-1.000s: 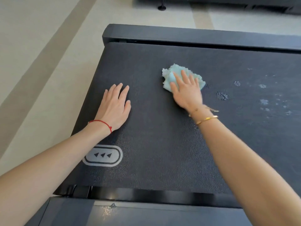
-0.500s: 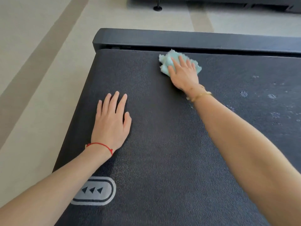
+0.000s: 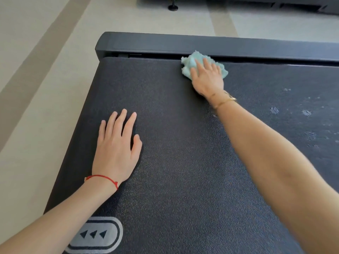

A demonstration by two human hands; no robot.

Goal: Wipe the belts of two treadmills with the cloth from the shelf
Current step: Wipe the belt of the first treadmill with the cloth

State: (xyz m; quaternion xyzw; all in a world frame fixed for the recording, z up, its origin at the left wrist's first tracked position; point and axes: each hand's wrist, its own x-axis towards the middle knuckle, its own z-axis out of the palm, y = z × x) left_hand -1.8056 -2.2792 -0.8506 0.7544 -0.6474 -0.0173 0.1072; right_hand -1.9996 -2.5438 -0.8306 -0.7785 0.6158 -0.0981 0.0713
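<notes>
The right hand (image 3: pixel 207 80) is pressing down on the cloth (image 3: pixel 189 66), its fingers lying fairly straight and spread over the crumpled pale-green wad rather than curling round it, so the grip is staying apart and flat. The cloth is sitting at the far edge of the belt (image 3: pixel 183 162), its top just touching the dark gap under the end cap (image 3: pixel 201 45) that is running across the belt's end. A gold bracelet (image 3: pixel 224 101) is circling the right wrist.

The left hand (image 3: pixel 115 149) is resting palm-down on the belt, fingers straight and close together, holding nothing, near the belt's left edge and well apart from the cloth. A red string (image 3: pixel 102 177) is circling its wrist. Just below it, by the near left corner, a grey arrow mark (image 3: pixel 95 235) is showing three triangles pointing left.

Between the two hands a broad stretch of dark textured belt is lying bare. To the right of the right forearm, pale spots (image 3: pixel 274 110) are dotting the belt. Beyond the left edge the beige floor (image 3: pixel 45 88) is stretching away, with darker bands running along it, and past the end cap a small black foot (image 3: pixel 173 7) is standing on the floor
</notes>
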